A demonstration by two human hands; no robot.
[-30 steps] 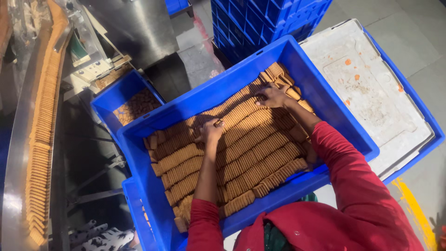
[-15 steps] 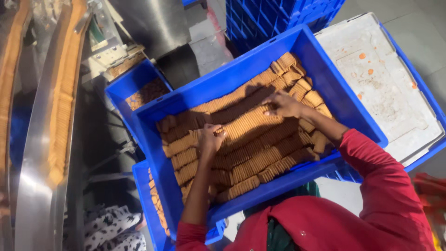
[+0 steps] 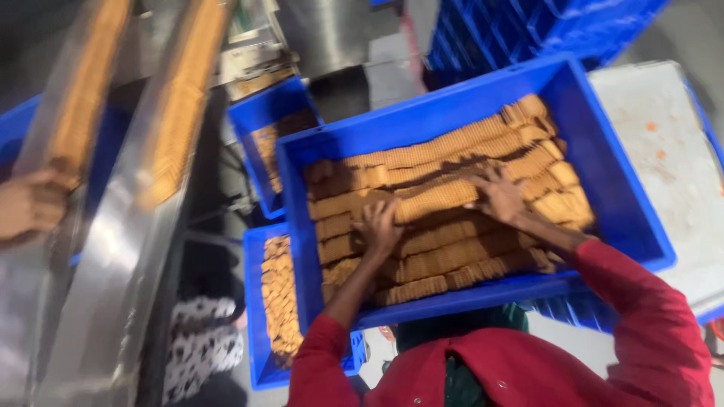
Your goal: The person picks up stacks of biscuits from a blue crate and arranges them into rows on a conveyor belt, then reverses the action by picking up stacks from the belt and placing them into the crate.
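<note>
Pressing hands: left hand (image 3: 379,226) and right hand (image 3: 498,194) lie spread, fingers released, flat on rows of tan rectangular biscuits (image 3: 445,197).
Biscuit location: inside large blue plastic crate (image 3: 603,162).
Surroundings: smaller blue crate (image 3: 260,117) beyond; steel conveyor channel (image 3: 113,249) leftward.

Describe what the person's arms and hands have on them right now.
Both arms wear loose red long sleeves pushed up toward the elbows. The left hand and right hand are bare: no gloves, rings or wristbands visible, though the picture is blurred.
</note>
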